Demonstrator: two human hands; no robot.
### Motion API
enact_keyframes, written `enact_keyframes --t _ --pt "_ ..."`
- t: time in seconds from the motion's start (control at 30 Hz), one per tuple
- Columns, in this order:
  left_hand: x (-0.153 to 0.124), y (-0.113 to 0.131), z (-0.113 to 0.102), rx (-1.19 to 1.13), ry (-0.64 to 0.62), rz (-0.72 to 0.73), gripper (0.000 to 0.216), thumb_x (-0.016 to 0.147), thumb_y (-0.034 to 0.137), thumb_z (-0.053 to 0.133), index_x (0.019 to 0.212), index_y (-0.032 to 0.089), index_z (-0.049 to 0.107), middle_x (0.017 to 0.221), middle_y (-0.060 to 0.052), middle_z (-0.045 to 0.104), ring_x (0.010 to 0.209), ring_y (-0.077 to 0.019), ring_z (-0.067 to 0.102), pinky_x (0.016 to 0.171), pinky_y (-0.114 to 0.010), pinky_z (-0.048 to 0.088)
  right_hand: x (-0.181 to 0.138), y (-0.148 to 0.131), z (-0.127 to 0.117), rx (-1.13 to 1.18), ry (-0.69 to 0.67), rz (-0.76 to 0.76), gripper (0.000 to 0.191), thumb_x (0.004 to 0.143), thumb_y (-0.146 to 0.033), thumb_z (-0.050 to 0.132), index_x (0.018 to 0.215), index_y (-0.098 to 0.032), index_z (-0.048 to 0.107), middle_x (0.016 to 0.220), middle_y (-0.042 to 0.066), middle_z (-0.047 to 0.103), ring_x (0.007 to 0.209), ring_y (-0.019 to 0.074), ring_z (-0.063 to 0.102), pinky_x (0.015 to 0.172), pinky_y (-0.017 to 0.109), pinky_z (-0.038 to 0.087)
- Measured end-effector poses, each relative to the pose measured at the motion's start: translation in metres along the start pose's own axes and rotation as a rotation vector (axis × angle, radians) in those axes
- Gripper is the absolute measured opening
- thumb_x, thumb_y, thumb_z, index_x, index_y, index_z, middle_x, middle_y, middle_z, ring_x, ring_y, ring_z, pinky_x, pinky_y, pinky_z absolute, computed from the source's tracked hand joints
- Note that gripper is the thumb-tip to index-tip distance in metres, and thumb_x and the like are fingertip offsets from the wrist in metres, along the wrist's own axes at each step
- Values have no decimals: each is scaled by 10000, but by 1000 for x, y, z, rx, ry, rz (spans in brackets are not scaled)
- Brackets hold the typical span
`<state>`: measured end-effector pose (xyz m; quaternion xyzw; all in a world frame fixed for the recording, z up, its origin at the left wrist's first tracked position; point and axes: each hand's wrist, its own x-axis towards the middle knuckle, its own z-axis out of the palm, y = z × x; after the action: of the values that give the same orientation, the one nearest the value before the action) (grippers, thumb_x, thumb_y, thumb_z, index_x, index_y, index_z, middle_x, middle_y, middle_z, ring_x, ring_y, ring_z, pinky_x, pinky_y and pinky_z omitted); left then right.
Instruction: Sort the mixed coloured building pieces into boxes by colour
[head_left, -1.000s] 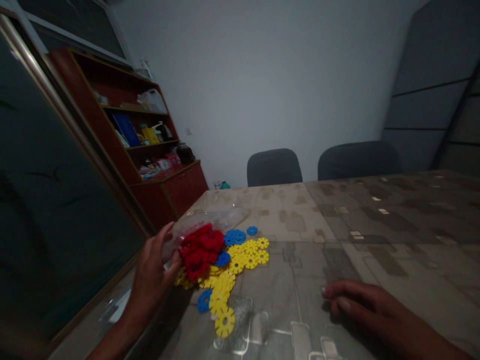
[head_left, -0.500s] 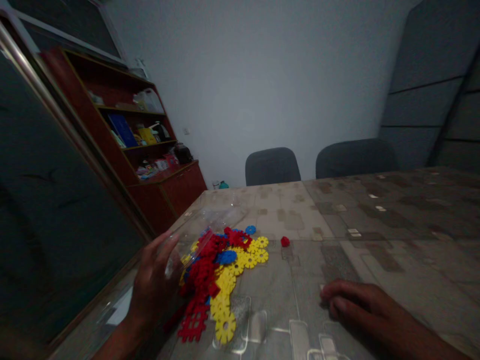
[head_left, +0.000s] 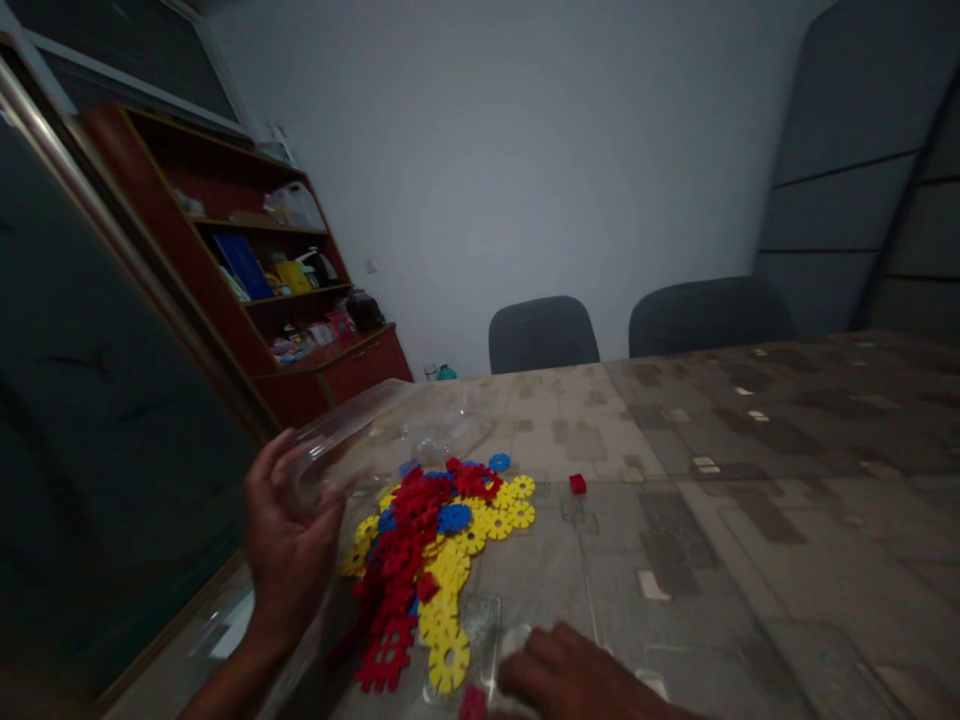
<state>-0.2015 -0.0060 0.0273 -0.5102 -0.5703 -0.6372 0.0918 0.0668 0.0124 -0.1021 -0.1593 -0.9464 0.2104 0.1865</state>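
While left hand [head_left: 289, 540] grips clear container [head_left: 360, 440], right hand [head_left: 570, 680] lies loosely curled, empty.

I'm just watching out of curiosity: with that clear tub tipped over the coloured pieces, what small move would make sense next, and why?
Probably set the clear tub down beside the pile: the left hand holds it tilted and it looks empty, with the pieces lying on the table.

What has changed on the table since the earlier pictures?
The left hand has lifted the clear container; its red pieces now lie spilled over the yellow pieces. One red piece rolled away to the right. The right hand moved left, towards the pile. The chairs stayed.
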Motion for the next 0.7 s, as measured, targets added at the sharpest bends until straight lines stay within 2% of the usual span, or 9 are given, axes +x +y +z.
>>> enact_keyframes --t 0.07,0.17,0.23,0.3,0.37,0.43,0.53,0.7 --pt "0 8 8 -151 -28 -155 693 772 294 715 1398 319 420 1267 -67 576 1228 -309 565 903 -440 587 20 5 -19 -44 -21 -99 302 880 -315 650 1172 -244 626 1151 98 677 989 276 633 844 431 545" --pt "-1 15 16 -320 -97 -386 671 755 307 739 1361 316 452 1226 -72 604 1193 -315 592 780 -390 628 32 15 -48 96 146 -57 353 934 -227 546 1286 -209 561 1280 105 626 1154 227 578 998 375 474" --pt "1 18 18 -370 -153 -494 635 742 308 758 1320 302 494 1206 -77 622 1192 -318 593 749 -364 631 31 30 -64 135 278 56 327 958 -182 459 1256 -200 591 1252 100 645 1170 201 576 1029 352 445" --pt "8 21 19 -415 -181 -546 599 730 300 768 1278 296 528 1179 -77 639 1191 -317 595 713 -329 630 25 50 -78 67 342 235 328 936 -173 458 1218 -194 623 1223 108 649 1163 218 576 1032 374 434" --pt "21 22 20 -445 -138 -556 573 715 261 765 1243 294 543 1146 -69 654 1170 -301 610 670 -274 618 17 73 -90 -12 363 437 356 889 -158 483 1213 -164 629 1217 139 630 1159 251 570 1030 407 425" --pt "40 21 23 -444 -66 -570 565 698 193 740 1219 285 542 1111 -63 663 1122 -280 637 633 -241 604 12 93 -99 -38 367 569 394 849 -139 494 1220 -107 623 1206 188 620 1148 289 574 1018 450 427" --pt "67 13 33 -424 -31 -616 475 728 147 672 1166 257 526 1072 -58 654 1016 -248 674 605 -264 609 18 104 -96 -5 350 600 450 812 -111 497 1247 -86 610 1219 202 627 1158 294 584 1017 454 430" --pt "91 -10 61 -345 -93 -647 259 817 118 610 1040 219 526 955 -18 598 795 -168 670 578 -281 608 68 84 -66 109 303 437 504 770 -48 514 1248 -162 623 1246 119 661 1154 217 600 1013 336 440"
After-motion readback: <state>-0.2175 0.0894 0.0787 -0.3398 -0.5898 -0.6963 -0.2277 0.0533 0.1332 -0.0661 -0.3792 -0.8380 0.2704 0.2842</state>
